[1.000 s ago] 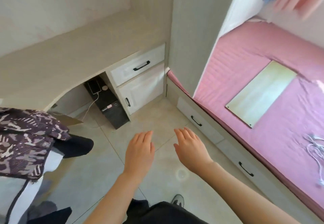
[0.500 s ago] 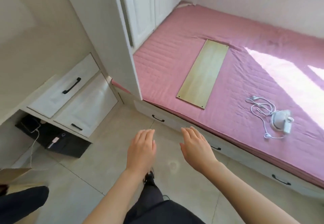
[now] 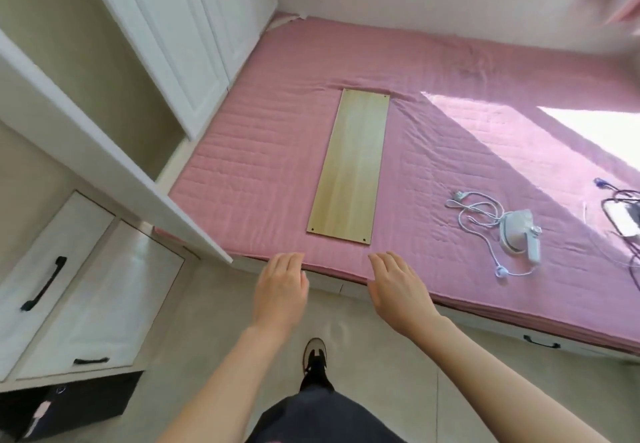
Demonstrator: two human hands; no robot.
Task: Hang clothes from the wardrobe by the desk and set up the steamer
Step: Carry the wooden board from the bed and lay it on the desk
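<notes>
Our left hand (image 3: 282, 290) and right hand (image 3: 398, 290) hover flat, holding nothing. The steamer (image 3: 517, 234) lies beyond the right hand, on the bed (image 3: 242, 183).

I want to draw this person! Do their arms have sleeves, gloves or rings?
The left grip and right grip are bare hands: no gloves, rings or watch show. The left forearm and right forearm are bare too, with no sleeves in view.

A long pale wooden board (image 3: 349, 165) lies on the pink quilted bed (image 3: 242, 183); a white handheld steamer (image 3: 516, 234) lies to its right. Left of the bed stand tall white wardrobe doors (image 3: 194, 44), with white handled drawers (image 3: 79, 280) nearer.
</notes>
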